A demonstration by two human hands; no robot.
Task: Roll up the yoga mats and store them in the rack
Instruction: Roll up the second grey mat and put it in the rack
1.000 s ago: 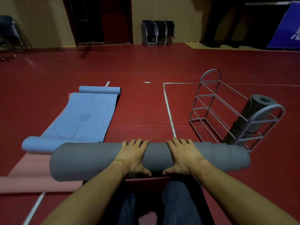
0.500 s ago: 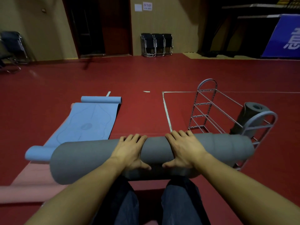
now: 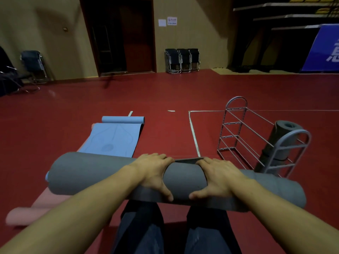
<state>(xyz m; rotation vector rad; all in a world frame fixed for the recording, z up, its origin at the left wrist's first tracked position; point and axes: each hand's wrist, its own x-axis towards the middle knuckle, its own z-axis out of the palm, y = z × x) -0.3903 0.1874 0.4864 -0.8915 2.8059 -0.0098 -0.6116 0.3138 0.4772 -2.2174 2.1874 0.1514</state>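
Note:
A thick grey yoga mat [image 3: 91,175], rolled up, lies across in front of me above my knees. My left hand [image 3: 152,171] and my right hand [image 3: 218,176] grip its middle, fingers curled over the far side and thumbs on the near side. The mat's loose end shows as a dark strip between my fingertips. To the right stands a grey wire rack [image 3: 236,125], holding another rolled grey mat [image 3: 282,140] on its far side. A blue mat [image 3: 113,140] lies unrolled on the floor ahead left, curled at both ends. Under it a pink mat [image 3: 45,202] sticks out.
The floor is red with a white taped line [image 3: 193,132] running between the blue mat and the rack. Folded chairs [image 3: 181,60] lean on the back wall beside a dark door. More chairs [image 3: 33,66] stand far left. A blue banner [image 3: 324,50] is far right.
The grey roll has moved forward and up, closer to the rack, with both hands still on it. My view has lifted, so more of the back wall shows.

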